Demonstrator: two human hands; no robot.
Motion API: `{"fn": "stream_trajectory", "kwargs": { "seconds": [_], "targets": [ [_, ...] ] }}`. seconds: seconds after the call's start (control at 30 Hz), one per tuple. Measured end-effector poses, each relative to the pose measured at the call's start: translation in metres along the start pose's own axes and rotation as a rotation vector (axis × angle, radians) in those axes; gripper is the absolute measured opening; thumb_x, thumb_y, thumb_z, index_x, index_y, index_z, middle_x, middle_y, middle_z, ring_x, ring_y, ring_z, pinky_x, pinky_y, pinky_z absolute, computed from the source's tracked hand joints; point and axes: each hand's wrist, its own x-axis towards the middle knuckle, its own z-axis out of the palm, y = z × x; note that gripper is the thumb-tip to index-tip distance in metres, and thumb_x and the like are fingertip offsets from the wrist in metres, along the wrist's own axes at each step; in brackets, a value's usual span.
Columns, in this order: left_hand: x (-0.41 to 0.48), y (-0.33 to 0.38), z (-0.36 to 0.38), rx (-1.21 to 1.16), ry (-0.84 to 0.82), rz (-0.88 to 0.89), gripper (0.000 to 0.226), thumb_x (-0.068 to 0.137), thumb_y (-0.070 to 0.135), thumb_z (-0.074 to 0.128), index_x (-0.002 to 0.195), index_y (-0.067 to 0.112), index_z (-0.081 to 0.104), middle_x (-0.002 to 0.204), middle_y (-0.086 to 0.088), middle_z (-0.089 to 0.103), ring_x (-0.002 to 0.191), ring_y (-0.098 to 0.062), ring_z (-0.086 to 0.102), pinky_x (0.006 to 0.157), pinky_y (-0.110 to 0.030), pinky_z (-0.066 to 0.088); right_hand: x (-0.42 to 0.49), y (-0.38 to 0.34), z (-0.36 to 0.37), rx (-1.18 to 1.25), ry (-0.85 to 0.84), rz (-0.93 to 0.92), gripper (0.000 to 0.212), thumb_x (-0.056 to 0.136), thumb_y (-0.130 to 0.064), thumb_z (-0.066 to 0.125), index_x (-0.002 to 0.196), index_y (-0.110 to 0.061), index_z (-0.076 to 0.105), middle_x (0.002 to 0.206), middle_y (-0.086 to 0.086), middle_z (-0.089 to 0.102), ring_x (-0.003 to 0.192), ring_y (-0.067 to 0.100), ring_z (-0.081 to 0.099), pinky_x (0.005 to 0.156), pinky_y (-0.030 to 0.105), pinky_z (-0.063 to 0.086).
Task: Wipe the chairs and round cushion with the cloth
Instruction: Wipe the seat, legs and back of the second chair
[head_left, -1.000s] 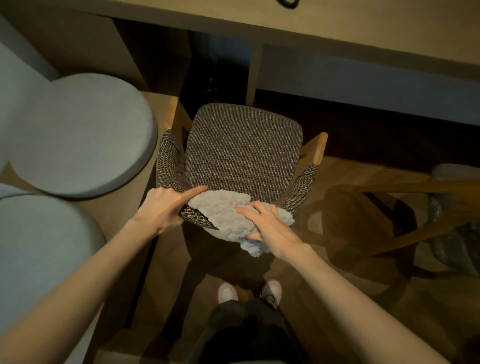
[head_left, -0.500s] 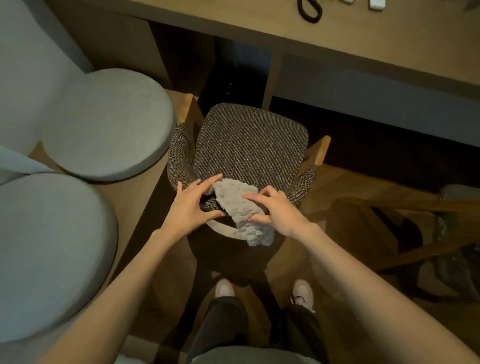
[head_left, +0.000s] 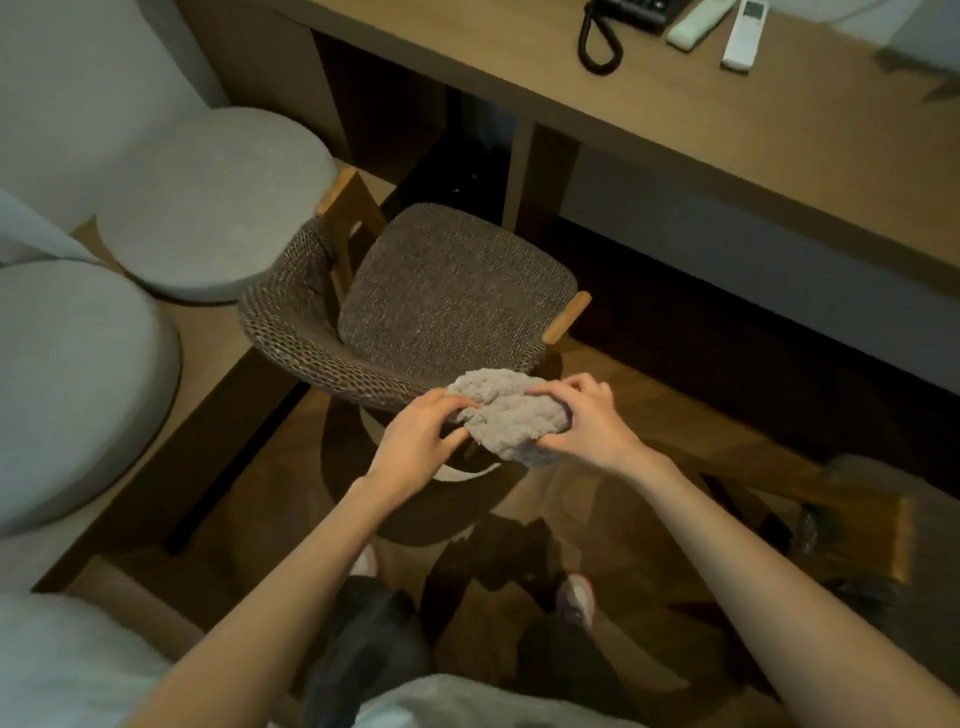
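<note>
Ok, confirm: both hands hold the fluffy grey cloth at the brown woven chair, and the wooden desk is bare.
Not bare: the head view shows a black coiled phone cord and two white remotes on the wooden desk. The rest stands: left hand and right hand hold the fluffy grey cloth.

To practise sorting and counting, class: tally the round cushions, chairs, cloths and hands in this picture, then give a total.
round grey cushions: 2
chairs: 2, the woven chair and a second chair partly in view
cloth: 1
hands: 2, left hand and right hand
Total: 7
</note>
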Motion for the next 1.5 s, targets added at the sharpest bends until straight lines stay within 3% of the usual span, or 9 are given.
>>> {"fn": "stream_trajectory", "kwargs": {
  "seconds": [0.17, 0.33, 0.43, 0.7, 0.97, 1.13, 1.2, 1.3, 1.5],
  "targets": [
    [0.006, 0.059, 0.049, -0.057, 0.115, -0.070, 0.034, 0.089, 0.020, 0.064, 0.122, 0.022, 0.060, 0.126, 0.005, 0.056, 0.118, -0.010, 0.050, 0.099, -0.032, 0.045, -0.024, 0.059, -0.041, 0.066, -0.129, 0.039, 0.068, 0.079, -0.061, 0.065, 0.138, -0.046, 0.034, 0.131, 0.001, 0.038, 0.119, 0.018, 0.023, 0.097, 0.042, 0.029],
    [0.014, 0.076, 0.068, -0.094, 0.154, -0.047, 0.035, 0.089, 0.020, 0.064, 0.124, 0.022, 0.059, 0.123, 0.006, 0.055, 0.118, -0.011, 0.049, 0.098, -0.031, 0.044, -0.014, 0.080, -0.053, 0.157, 0.022, 0.009, 0.051, 0.097, -0.029, 0.053, 0.140, -0.046, 0.032, 0.138, -0.001, 0.045, 0.121, 0.020, 0.030, 0.101, 0.047, 0.033],
    [0.029, 0.076, 0.075, -0.064, 0.157, -0.016, 0.037, 0.088, 0.021, 0.066, 0.124, 0.018, 0.060, 0.118, 0.002, 0.057, 0.113, -0.017, 0.052, 0.096, -0.032, 0.043, 0.006, 0.089, -0.055, 0.214, 0.160, 0.019, 0.044, 0.094, -0.017, 0.058, 0.128, -0.039, 0.041, 0.113, -0.005, 0.052, 0.114, 0.013, 0.031, 0.096, 0.041, 0.037],
    [0.106, 0.036, 0.118, 0.158, 0.256, 0.057, 0.030, 0.092, 0.022, 0.062, 0.119, 0.010, 0.061, 0.115, -0.005, 0.060, 0.107, -0.024, 0.055, 0.090, -0.040, 0.046, 0.091, 0.138, -0.037, 0.229, 0.397, -0.091, 0.017, 0.093, -0.012, 0.058, 0.107, -0.022, 0.058, 0.104, -0.010, 0.050, 0.105, 0.011, 0.034, 0.086, 0.023, 0.036],
    [0.179, -0.007, 0.182, 0.569, 0.539, 0.045, 0.029, 0.098, 0.040, 0.046, 0.097, 0.012, 0.054, 0.094, -0.005, 0.058, 0.079, -0.024, 0.056, 0.063, -0.038, 0.047, 0.191, 0.190, 0.020, 0.297, 0.799, -0.177, 0.018, 0.089, -0.015, 0.064, 0.106, -0.020, 0.067, 0.136, 0.004, 0.036, 0.120, 0.014, 0.024, 0.087, -0.006, 0.019],
    [0.187, -0.019, 0.210, 0.638, 0.785, 0.095, 0.024, 0.097, 0.036, 0.052, 0.093, 0.012, 0.054, 0.085, -0.005, 0.059, 0.072, -0.022, 0.056, 0.054, -0.037, 0.046, 0.231, 0.209, 0.061, 0.634, 0.898, -0.408, 0.043, 0.094, -0.014, 0.054, 0.135, -0.025, 0.044, 0.140, 0.004, 0.037, 0.123, -0.001, 0.037, 0.096, 0.005, 0.031],
    [0.191, -0.023, 0.223, 0.724, 0.864, 0.140, 0.020, 0.097, 0.031, 0.053, 0.096, 0.011, 0.055, 0.090, -0.007, 0.060, 0.078, -0.025, 0.058, 0.055, -0.036, 0.043, 0.246, 0.211, 0.076, 0.666, 0.857, -0.458, 0.052, 0.097, -0.032, 0.049, 0.144, -0.023, 0.029, 0.143, 0.001, 0.040, 0.129, 0.007, 0.042, 0.102, 0.019, 0.037],
    [0.196, -0.031, 0.237, 0.825, 0.985, 0.143, 0.021, 0.097, 0.029, 0.052, 0.102, 0.010, 0.058, 0.098, -0.008, 0.064, 0.088, -0.026, 0.061, 0.065, -0.036, 0.044, 0.266, 0.213, 0.089, 0.704, 0.853, -0.538, 0.076, 0.087, -0.058, 0.040, 0.147, -0.015, 0.025, 0.145, 0.005, 0.041, 0.132, 0.016, 0.041, 0.109, 0.035, 0.034],
    [0.200, -0.033, 0.265, 0.805, 1.113, 0.288, 0.013, 0.093, 0.012, 0.058, 0.097, 0.003, 0.065, 0.106, -0.012, 0.068, 0.108, -0.028, 0.059, 0.093, -0.035, 0.041, 0.283, 0.240, 0.099, 0.552, 0.755, -0.567, 0.069, 0.095, -0.045, 0.038, 0.147, -0.001, 0.024, 0.149, 0.016, 0.032, 0.138, 0.026, 0.030, 0.113, 0.033, 0.026]
  ]
}}
